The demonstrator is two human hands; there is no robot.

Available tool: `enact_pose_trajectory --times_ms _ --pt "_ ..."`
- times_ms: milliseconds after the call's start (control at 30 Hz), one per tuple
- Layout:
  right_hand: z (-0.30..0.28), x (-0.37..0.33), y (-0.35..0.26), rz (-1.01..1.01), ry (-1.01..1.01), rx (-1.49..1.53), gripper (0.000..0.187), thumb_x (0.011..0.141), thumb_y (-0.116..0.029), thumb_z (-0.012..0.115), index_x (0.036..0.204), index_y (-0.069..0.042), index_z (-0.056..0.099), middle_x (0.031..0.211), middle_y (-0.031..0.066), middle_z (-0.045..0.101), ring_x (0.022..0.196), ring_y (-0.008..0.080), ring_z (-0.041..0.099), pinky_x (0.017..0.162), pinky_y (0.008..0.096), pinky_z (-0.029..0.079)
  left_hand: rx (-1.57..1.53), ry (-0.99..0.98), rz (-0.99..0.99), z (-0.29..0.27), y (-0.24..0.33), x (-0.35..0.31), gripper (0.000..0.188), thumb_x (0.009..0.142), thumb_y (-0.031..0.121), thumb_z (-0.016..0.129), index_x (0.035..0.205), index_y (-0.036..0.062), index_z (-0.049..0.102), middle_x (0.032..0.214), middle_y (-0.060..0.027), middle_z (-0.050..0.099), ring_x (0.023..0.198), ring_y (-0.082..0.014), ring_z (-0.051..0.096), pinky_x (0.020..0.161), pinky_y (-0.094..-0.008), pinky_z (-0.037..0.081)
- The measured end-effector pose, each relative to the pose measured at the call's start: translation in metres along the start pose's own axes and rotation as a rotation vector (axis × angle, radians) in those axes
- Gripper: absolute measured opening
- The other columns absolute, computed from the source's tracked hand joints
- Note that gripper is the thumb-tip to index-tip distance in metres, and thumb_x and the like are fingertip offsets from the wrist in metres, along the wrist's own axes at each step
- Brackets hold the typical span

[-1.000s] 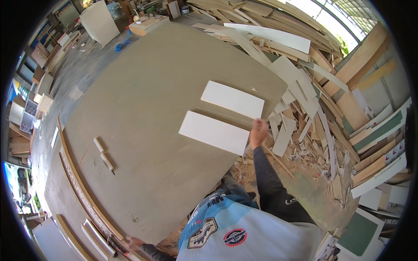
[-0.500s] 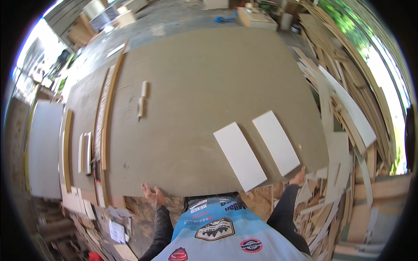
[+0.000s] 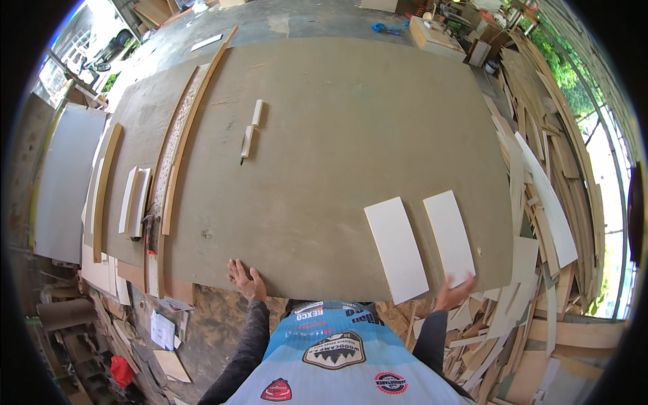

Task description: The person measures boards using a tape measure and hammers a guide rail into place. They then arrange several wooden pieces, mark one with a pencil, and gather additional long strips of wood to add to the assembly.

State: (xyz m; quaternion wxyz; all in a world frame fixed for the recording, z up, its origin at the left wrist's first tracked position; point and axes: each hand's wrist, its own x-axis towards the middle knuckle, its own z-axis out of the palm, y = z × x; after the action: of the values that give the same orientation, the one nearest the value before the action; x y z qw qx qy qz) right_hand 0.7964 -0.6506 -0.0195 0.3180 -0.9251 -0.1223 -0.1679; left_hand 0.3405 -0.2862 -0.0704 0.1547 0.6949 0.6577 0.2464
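Observation:
My left hand (image 3: 248, 281) rests with spread fingers on the near edge of the brown worktable (image 3: 324, 155). My right hand (image 3: 456, 293) is at the near end of a white rectangular board (image 3: 449, 233), its fingers apart and seeming to touch the board's end. To the left of that board lies a similar white board (image 3: 396, 250), with a narrow gap between the two. Neither hand is closed round anything.
Long wooden strips (image 3: 199, 101) run along the table's left part, with a hammer-like tool (image 3: 150, 233) beside them. Two short light blocks (image 3: 257, 113) lie farther in. Offcuts (image 3: 553, 148) are piled against the right side. Papers (image 3: 163, 331) lie low on the left.
My right hand has moved left from the table edge onto the near end of the right white board. My left hand lies slightly farther onto the table. The view has shifted.

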Motion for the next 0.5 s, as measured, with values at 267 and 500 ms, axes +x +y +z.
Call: enact_pose_trajectory --times_ms 267,500 --pt "0.016 -0.056 -0.153 -0.313 -0.586 -0.180 0.107 0.054 -0.052 0.087 0.145 -0.015 0.047 0.135 0.0201 0.039 0.125 0.0420 0.039 0.105 0.0577 0.033 0.003 -0.102 0.147 -0.013 0.001 0.013 0.065 0.089 0.015 0.058 0.149 0.0008 0.040 0.162 -0.0189 0.029 0.152 -0.0337 0.022 0.124 -0.0512 0.008" --pt "0.098 -0.130 -0.279 -0.461 -0.590 -0.063 0.103 0.054 -0.061 0.086 0.140 -0.014 0.054 0.134 0.0183 0.041 0.127 0.0384 0.037 0.104 0.0570 0.031 -0.056 -0.164 0.297 -0.028 -0.022 0.045 0.062 0.088 0.012 0.059 0.147 0.0015 0.043 0.158 -0.0189 0.036 0.150 -0.0341 0.026 0.123 -0.0495 0.015"
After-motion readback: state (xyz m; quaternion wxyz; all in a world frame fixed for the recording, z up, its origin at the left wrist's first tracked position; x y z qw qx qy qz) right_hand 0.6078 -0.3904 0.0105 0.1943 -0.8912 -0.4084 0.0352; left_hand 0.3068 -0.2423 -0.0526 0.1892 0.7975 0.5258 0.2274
